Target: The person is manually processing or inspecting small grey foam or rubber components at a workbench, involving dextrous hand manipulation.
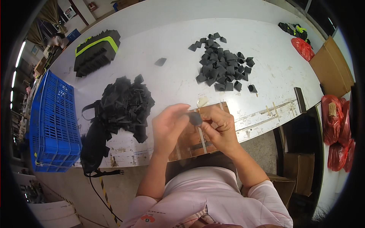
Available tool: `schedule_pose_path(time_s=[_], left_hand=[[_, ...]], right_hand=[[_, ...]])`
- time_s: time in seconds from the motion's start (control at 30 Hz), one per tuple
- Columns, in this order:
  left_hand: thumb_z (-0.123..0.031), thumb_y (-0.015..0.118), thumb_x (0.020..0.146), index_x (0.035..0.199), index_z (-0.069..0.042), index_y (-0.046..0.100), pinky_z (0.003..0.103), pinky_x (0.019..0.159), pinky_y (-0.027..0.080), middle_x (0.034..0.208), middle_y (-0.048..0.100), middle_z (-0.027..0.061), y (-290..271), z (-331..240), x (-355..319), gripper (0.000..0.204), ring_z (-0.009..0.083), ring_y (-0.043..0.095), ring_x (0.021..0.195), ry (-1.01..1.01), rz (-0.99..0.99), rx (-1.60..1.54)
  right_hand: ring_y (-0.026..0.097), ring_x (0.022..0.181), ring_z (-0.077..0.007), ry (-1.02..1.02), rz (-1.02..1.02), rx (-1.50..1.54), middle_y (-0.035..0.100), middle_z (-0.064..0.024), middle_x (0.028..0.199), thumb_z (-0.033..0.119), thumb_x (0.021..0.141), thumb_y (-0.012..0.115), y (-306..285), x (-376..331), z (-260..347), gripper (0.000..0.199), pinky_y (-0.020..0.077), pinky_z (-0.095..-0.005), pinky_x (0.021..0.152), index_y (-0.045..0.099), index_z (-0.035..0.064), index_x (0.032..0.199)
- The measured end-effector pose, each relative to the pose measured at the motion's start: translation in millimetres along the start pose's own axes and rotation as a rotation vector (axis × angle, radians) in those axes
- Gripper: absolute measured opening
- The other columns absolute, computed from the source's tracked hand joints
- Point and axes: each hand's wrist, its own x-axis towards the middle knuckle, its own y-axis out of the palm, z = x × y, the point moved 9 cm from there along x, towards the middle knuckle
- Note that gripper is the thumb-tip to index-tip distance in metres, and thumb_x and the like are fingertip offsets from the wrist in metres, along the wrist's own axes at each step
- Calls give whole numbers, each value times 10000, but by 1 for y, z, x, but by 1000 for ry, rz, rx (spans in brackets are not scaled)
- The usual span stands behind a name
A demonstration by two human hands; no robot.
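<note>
Black piece (pixel 195 119) sits above the brown board (pixel 187 143), pinched in the right hand (pixel 220 127), whose fingers hide its edge. Left hand (pixel 168 127): half-open, blurred; whether it grips the piece cannot be determined.

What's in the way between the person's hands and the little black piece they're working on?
Nothing visible. The right hand pinches the small black piece; the left hand is at its left edge, though blur hides its exact grip. The brown board lies below, not between them.
</note>
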Motion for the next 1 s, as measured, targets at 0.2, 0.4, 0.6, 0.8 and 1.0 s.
schedule_pose_path(time_s=[0.2,0.4,0.6,0.8,1.0], left_hand=[[63,562,749,840,9,598,214,669,419,838,581,66,4,-22,2,112,98,519,748,262,106,119],[71,563,747,823,33,579,207,651,414,816,566,54,-10,2,1,86,100,513,724,159,44,-4],[67,556,737,828,31,588,204,650,409,800,564,51,3,-22,-2,103,98,506,724,197,8,51],[51,555,742,819,32,594,217,664,409,803,566,57,-17,-3,4,89,118,510,734,205,24,3],[60,557,736,800,38,594,215,649,407,807,572,61,-19,-1,5,77,114,512,730,195,18,4]], right_hand=[[533,568,-152,317,185,418,573,-57,673,56,744,636,10,7,-9,92,419,-240,507,621,10,822],[529,527,-171,-10,73,-71,563,-69,624,45,689,678,8,9,-1,99,406,-263,479,625,5,763],[536,524,-187,-41,12,-41,560,-73,638,25,666,684,5,8,0,110,414,-274,471,617,3,751],[542,522,-187,-18,18,-137,555,-77,633,38,657,693,5,14,18,124,411,-288,464,618,4,748],[508,506,-209,28,65,-41,531,-84,598,50,664,688,10,12,-2,120,399,-295,461,585,4,706]])
